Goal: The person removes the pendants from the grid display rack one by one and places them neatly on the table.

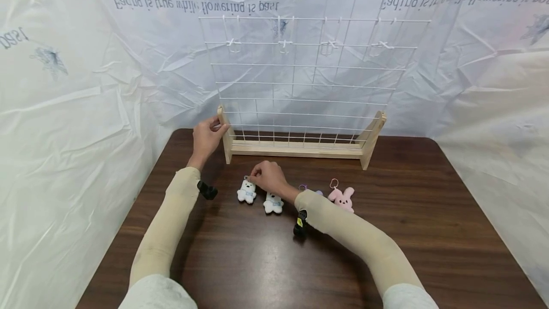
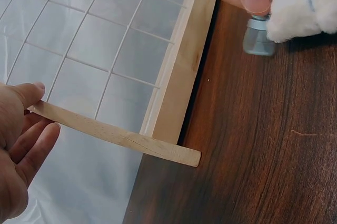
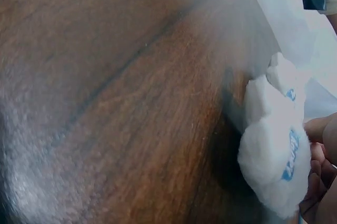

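My left hand (image 1: 207,138) holds the upper end of the wooden side piece (image 1: 228,143) of a white wire grid rack (image 1: 305,84), thumb on one side and fingers on the other. At the top of a white plush bear keychain (image 1: 246,192), my right hand (image 1: 270,178) pinches near its ring. The left wrist view shows a pale blue clear clasp (image 2: 259,38) just below that thumb. A second white plush keychain (image 1: 273,203) lies under the right wrist. In the right wrist view, both white plushes overlap, with blue lettering on the nearer one (image 3: 274,166).
Right of the hand lies a pink bunny plush keychain (image 1: 343,199). A purple keychain (image 1: 319,192) is mostly hidden by the right forearm. Several white hooks (image 1: 283,44) hang across the upper grid. All stand on a dark wooden table (image 1: 240,261) before white sheeting (image 1: 141,61).
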Motion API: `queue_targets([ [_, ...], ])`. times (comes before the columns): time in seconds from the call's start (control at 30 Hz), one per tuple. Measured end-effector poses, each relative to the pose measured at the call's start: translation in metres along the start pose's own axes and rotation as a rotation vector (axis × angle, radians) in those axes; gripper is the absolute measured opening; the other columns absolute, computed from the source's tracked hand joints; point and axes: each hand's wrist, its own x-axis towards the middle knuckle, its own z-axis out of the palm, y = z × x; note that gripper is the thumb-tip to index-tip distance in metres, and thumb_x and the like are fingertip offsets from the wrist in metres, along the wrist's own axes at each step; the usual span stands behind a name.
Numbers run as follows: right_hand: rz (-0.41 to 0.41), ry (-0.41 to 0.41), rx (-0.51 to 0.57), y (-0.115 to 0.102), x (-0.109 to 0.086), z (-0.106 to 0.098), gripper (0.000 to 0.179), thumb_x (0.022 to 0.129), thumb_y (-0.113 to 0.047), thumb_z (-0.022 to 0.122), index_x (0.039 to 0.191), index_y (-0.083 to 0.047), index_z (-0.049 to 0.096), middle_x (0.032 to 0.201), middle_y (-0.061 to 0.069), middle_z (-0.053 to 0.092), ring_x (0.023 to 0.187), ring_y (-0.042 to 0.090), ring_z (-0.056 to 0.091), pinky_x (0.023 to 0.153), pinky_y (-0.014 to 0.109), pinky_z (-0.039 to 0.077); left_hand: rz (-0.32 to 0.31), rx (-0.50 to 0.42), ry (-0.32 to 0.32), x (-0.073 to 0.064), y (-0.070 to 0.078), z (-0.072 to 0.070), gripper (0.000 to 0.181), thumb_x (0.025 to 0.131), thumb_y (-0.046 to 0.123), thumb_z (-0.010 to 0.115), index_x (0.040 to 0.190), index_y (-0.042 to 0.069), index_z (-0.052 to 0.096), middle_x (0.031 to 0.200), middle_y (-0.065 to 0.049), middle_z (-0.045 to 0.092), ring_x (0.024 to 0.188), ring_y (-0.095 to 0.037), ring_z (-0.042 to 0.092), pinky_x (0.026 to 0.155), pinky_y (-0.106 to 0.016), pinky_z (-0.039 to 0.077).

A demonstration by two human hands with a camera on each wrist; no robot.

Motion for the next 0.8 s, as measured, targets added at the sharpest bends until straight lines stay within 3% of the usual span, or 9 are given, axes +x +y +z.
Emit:
queue_targets([
  [0.27, -0.003, 0.014, 0.036, 0.000, 0.001, -0.022, 0.012, 0.094, -0.026, 0.077, 0.094, -0.015, 0.081, 0.078, -0.004, 0.072, 0.060, 0.008, 0.060, 0.057, 0.024, 0.049, 0.002, 0.009, -0.005, 0.000, -0.001, -0.002, 0.041, 0.095, 0.021, 0.075, 0.129, -0.001, 0.069, 0.120, -0.023, 0.071, 0.105, -0.035, 0.073, 0.086, -0.047, 0.062],
  [0.57, 0.003, 0.083, 0.106, 0.008, -0.015, -0.079, 0.019, 0.094, -0.034, 0.076, 0.101, -0.017, 0.081, 0.087, -0.006, 0.074, 0.075, 0.012, 0.065, 0.069, 0.029, 0.055, 0.022, 0.045, -0.026, -0.001, 0.002, -0.005, 0.043, 0.095, 0.023, 0.075, 0.131, 0.000, 0.068, 0.123, -0.023, 0.071, 0.106, -0.036, 0.073, 0.086, -0.050, 0.061],
  [0.8, 0.012, 0.199, 0.124, 0.030, -0.039, -0.124, 0.018, 0.093, -0.032, 0.077, 0.101, -0.016, 0.080, 0.090, -0.001, 0.075, 0.076, 0.014, 0.065, 0.066, 0.030, 0.055, -0.047, 0.016, -0.088, -0.013, 0.005, -0.018, 0.050, 0.095, 0.031, 0.076, 0.137, 0.005, 0.065, 0.131, -0.018, 0.068, 0.111, -0.034, 0.071, 0.090, -0.051, 0.060],
])
